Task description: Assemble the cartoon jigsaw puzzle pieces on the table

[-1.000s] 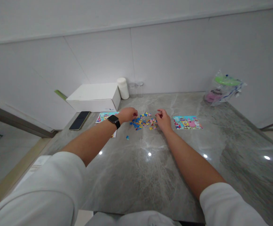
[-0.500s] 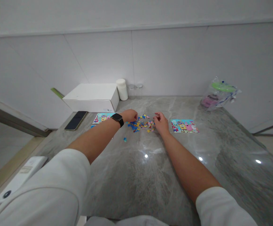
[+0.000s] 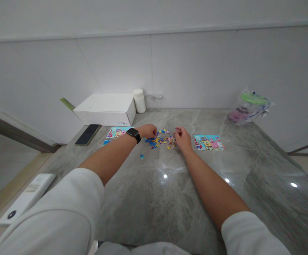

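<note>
A loose pile of small jigsaw puzzle pieces (image 3: 157,141), blue, yellow and pink, lies between my two hands on the grey table. My left hand (image 3: 149,130), with a black watch on its wrist, is at the pile's left back edge. Its fingers are curled closed and their tips are hidden. Beside the pile's right edge is my right hand (image 3: 182,138), its thumb and fingers bent together. Whatever it may pinch is too small to make out. One blue puzzle piece (image 3: 141,156) lies apart, nearer to me. To the right rests a colourful cartoon picture card (image 3: 209,142).
Partly behind my left wrist lies another cartoon card (image 3: 114,132). A phone (image 3: 88,135), a white box (image 3: 104,108), a white bottle (image 3: 139,101) and clear glasses (image 3: 154,103) stand further back. A plastic bag (image 3: 246,109) is at the back right, a white device (image 3: 28,198) at the left edge.
The whole view has shifted slightly to the right. Both hands keep nearly the same place and shape at the pile.
</note>
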`<state>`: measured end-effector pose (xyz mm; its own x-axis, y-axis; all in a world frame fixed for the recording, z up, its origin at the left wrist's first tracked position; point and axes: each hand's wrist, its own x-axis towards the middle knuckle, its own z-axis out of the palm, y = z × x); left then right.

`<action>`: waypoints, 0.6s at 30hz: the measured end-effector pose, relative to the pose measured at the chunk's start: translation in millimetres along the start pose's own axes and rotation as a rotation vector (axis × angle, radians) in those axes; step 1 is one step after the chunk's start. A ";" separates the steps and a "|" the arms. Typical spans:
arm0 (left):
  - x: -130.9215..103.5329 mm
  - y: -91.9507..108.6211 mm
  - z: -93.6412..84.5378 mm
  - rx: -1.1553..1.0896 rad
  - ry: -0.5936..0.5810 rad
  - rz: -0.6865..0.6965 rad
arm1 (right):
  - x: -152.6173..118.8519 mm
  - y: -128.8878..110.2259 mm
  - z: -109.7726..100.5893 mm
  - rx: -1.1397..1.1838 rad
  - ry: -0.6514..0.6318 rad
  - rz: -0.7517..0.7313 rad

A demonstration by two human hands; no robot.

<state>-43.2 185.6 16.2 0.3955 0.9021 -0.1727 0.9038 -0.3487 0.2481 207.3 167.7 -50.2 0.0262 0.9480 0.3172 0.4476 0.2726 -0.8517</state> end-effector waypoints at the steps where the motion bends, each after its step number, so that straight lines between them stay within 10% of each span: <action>1: 0.6 0.4 -0.4 -0.007 0.005 0.000 | -0.1 -0.4 -0.2 0.001 -0.002 0.002; 11: -26.8 -6.4 -6.8 -0.164 0.187 -0.033 | 2.6 3.2 -0.9 0.000 0.014 -0.005; 18: -97.3 1.1 19.9 -0.869 0.494 -0.157 | -2.1 -3.5 -3.0 0.020 -0.003 -0.017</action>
<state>-77.4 92.4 14.3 -0.0076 0.9948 0.1016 0.4297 -0.0885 0.8986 208.4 164.3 -46.6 0.0162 0.9436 0.3307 0.4300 0.2920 -0.8543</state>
